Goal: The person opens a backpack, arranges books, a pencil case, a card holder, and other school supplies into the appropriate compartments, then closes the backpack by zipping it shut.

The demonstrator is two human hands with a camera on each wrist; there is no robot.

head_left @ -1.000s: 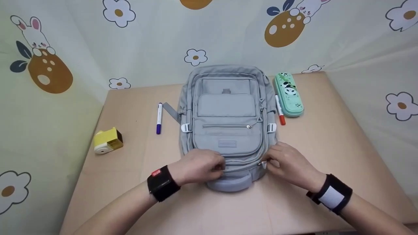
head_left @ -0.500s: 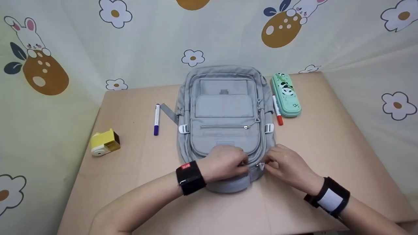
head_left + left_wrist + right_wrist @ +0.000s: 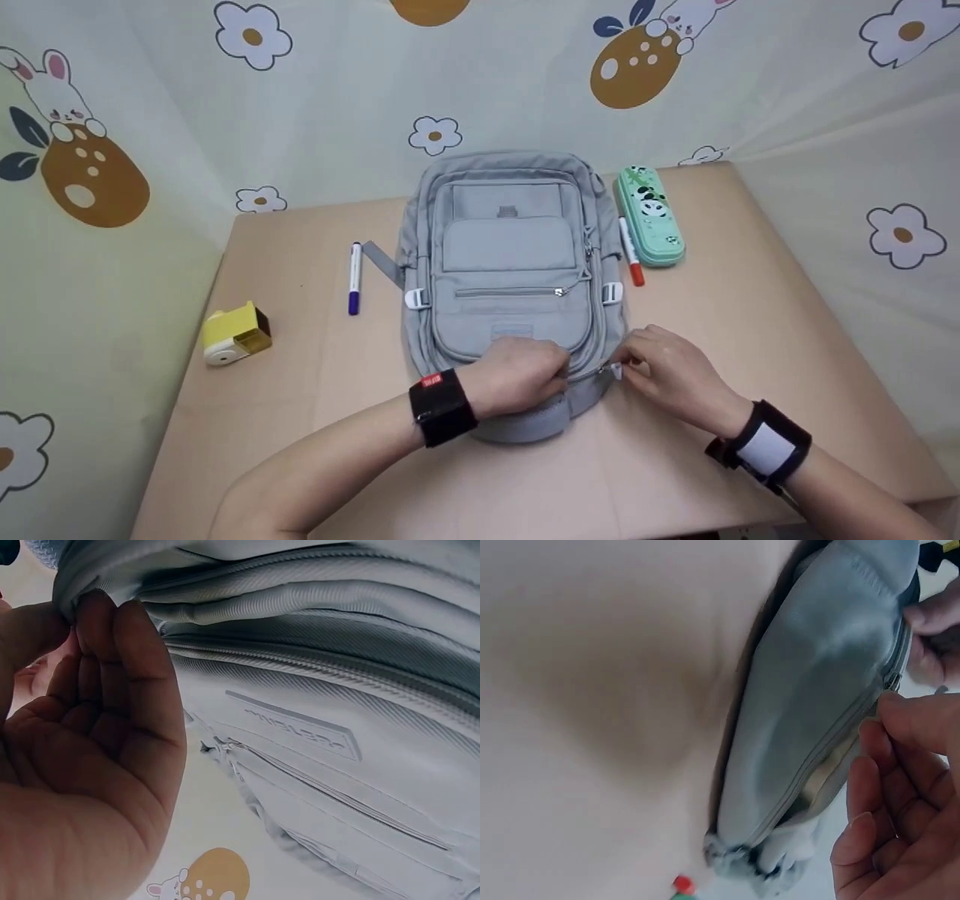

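A grey backpack (image 3: 514, 244) lies on the table with its front pocket side up and its carry handle (image 3: 525, 429) towards me. My left hand (image 3: 517, 379) pinches the fabric edge beside the main zip near that handle; the left wrist view shows thumb and fingertips on the edge (image 3: 75, 585). At the backpack's near right corner, my right hand (image 3: 675, 375) pinches the zip's pull (image 3: 616, 370). In the right wrist view the zip slider (image 3: 892, 681) sits at those fingertips, and part of the zip gapes along the bag's side.
A yellow and white pencil sharpener (image 3: 236, 334) stands at the table's left. A blue-capped marker (image 3: 354, 277) lies beside a grey strap (image 3: 384, 264). Right of the backpack are a red-capped marker (image 3: 631, 252) and a green panda pencil case (image 3: 651, 216). Patterned curtains (image 3: 337, 97) surround the table.
My left hand has moved right along the backpack's near edge to a grip closer to the zip pull. My right hand has shifted slightly right and away from me with the pull.
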